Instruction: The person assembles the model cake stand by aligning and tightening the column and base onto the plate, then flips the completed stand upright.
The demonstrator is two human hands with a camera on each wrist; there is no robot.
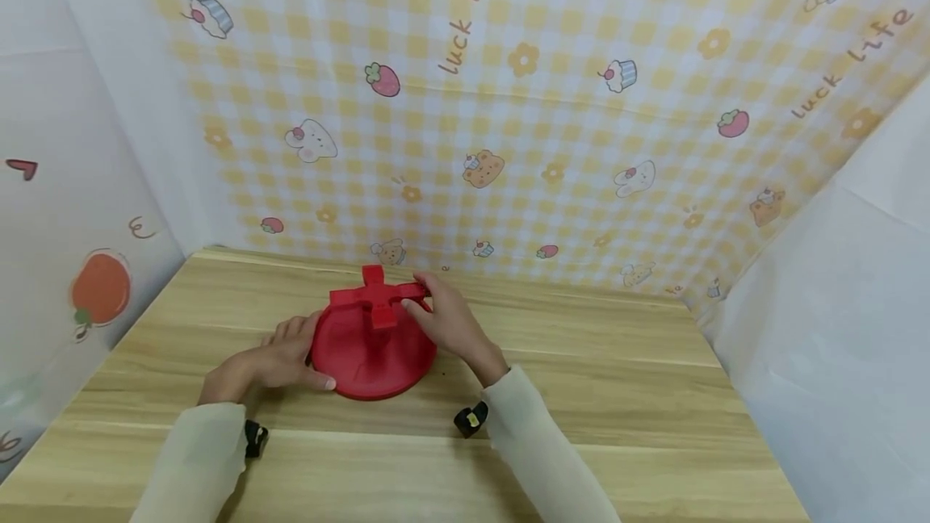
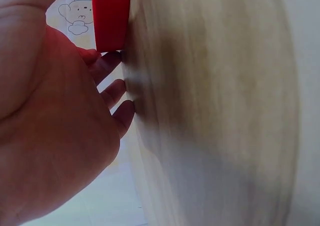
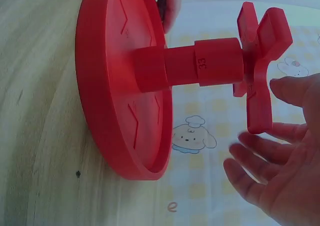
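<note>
A red plastic stand sits upright on the wooden table, with a round rimmed base (image 1: 341, 357), a stem (image 3: 180, 66) and a cross-shaped top (image 1: 379, 297). The number 33 is moulded on the stem. At the base's left rim my left hand (image 1: 279, 357) holds on, thumb at the near edge and fingers along the far side. My right hand (image 1: 454, 325) has the right arm of the cross between thumb and forefinger. Its other fingers (image 3: 245, 178) extend free beside that arm in the right wrist view.
The pale wooden table (image 1: 581, 378) runs up to a yellow checked backdrop (image 1: 523, 119) with cartoon prints. White sheets (image 1: 835, 305) hang at both sides. A black wrist strap (image 1: 471, 420) shows near the right sleeve.
</note>
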